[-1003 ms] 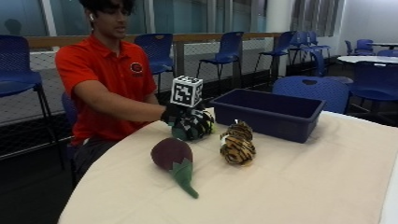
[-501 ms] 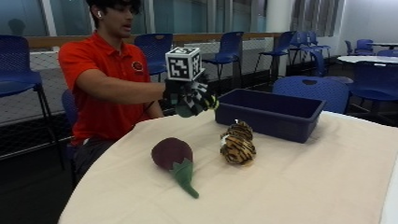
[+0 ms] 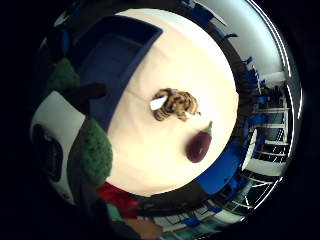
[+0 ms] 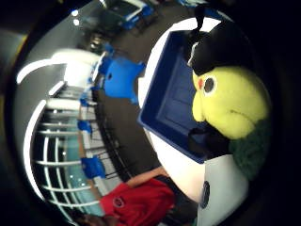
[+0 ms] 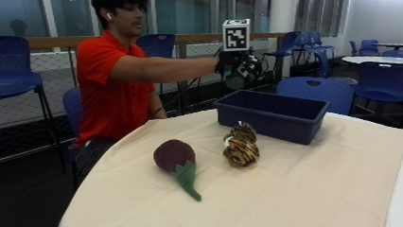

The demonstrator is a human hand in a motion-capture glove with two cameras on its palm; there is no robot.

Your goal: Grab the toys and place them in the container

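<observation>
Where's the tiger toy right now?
In the outside view, the tiger toy lies on the table, just in front of the blue container, with the eggplant toy beside it.

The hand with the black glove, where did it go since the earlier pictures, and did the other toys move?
The gloved right hand rose from just above the table and swung toward the blue container, holding a yellow and green plush toy the whole time. It now hangs near the container's edge, toy not yet dropped. The eggplant toy, the tiger toy and the container stayed put.
</observation>
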